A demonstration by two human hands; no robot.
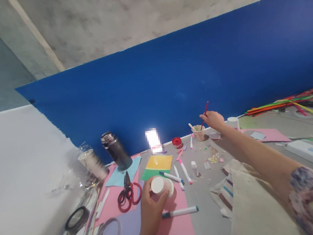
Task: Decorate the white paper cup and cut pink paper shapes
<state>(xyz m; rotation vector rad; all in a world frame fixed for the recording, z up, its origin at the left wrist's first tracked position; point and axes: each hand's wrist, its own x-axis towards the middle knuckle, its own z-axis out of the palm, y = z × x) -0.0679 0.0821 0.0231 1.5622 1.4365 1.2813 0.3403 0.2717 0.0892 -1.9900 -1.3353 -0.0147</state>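
My left hand (151, 206) is closed around a small white paper cup (161, 186), held above the pink paper (178, 230) near the table's front. My right hand (213, 120) is stretched far out and pinches a thin red stick (205, 112), whose lower end dips into a small patterned paper cup (199, 132) by the blue board. Several marker pens (184, 170) lie between the two hands, and one more marker (180, 212) rests on the pink paper beside my left hand.
A blue board (185, 74) stands along the table's back. Red-handled scissors (129, 194), a dark flask (116, 151), a plastic bottle (92, 162), tape rolls (77, 218), a red tin (177, 142), coloured pipe cleaners (290, 102), a power strip (312, 152) and a cloth bag (253, 204) lie around.
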